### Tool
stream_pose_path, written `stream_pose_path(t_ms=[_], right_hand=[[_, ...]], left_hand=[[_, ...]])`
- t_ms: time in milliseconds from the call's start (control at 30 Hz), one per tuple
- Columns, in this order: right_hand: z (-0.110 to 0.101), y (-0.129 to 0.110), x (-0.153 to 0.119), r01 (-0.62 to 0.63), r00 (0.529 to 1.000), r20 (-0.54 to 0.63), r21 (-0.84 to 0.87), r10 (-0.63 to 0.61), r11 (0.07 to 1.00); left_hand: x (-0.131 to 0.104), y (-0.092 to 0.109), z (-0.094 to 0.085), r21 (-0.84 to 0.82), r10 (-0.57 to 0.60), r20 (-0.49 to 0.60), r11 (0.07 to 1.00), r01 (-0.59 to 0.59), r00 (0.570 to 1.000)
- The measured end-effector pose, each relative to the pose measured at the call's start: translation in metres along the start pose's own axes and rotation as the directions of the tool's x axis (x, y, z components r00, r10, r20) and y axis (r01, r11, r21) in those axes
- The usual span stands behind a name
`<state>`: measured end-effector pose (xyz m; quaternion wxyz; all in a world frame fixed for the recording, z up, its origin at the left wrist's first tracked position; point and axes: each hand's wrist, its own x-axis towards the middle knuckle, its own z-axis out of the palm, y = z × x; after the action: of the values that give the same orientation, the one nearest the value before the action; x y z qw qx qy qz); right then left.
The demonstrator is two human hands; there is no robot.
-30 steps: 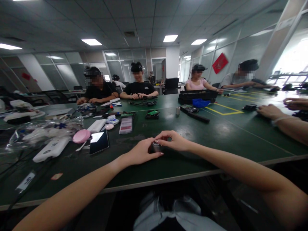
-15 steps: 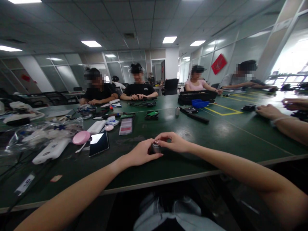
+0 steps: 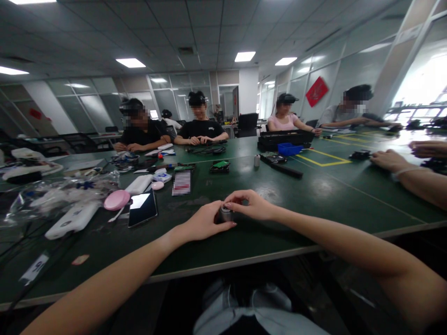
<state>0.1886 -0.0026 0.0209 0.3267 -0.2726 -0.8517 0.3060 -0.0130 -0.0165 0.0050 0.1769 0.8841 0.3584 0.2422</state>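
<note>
A small grey metal cylinder [image 3: 226, 214] stands on the green table in front of me. My left hand [image 3: 206, 220] is curled round its left side, thumb along the near side and fingers behind. From the right, my right hand [image 3: 250, 204] reaches over, its thumb and forefinger pinched together at the cylinder's top rim. Whatever lies between those fingertips is too small to make out. The cylinder's far side is hidden by the fingers.
Left of my hands lie a dark-screened phone [image 3: 143, 210], a pink round case [image 3: 117, 200] and a white device [image 3: 72, 219]. Beyond are a circuit board [image 3: 220, 166], another small cylinder [image 3: 257, 160] and a blue tray [image 3: 289, 149]. A co-worker's hands [image 3: 389, 160] rest at right.
Both hands stay at the cylinder with almost the same grip. The whole view has shifted very slightly.
</note>
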Motion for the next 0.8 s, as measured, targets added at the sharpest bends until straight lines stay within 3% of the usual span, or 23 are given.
stream_pose_path(t_ms=[200, 400, 533, 700, 800], right_hand=[[-0.002, -0.001, 0.001, 0.008, 0.997, -0.079, -0.033, -0.011, 0.999], [-0.001, 0.004, 0.002, -0.041, 0.998, -0.043, -0.039, 0.039, 0.998], [0.0, 0.01, 0.004, -0.053, 0.996, -0.08, -0.075, 0.047, 0.996], [-0.005, 0.017, 0.005, -0.183, 0.962, -0.248, -0.29, 0.111, 0.939], [-0.01, 0.02, 0.003, -0.27, 0.96, -0.199, -0.473, 0.197, 0.839]], left_hand=[[0.0, 0.002, -0.002, -0.001, 0.011, 0.015, 1.0, -0.011, 1.0], [0.0, 0.0, -0.002, 0.03, 0.01, 0.016, 0.999, -0.01, 1.0], [0.0, 0.001, -0.002, 0.027, 0.016, 0.011, 0.999, -0.016, 1.0], [-0.001, 0.005, -0.004, 0.041, -0.002, 0.023, 0.999, 0.001, 1.0], [-0.001, 0.006, -0.005, 0.021, 0.003, 0.028, 1.0, -0.003, 1.0]])
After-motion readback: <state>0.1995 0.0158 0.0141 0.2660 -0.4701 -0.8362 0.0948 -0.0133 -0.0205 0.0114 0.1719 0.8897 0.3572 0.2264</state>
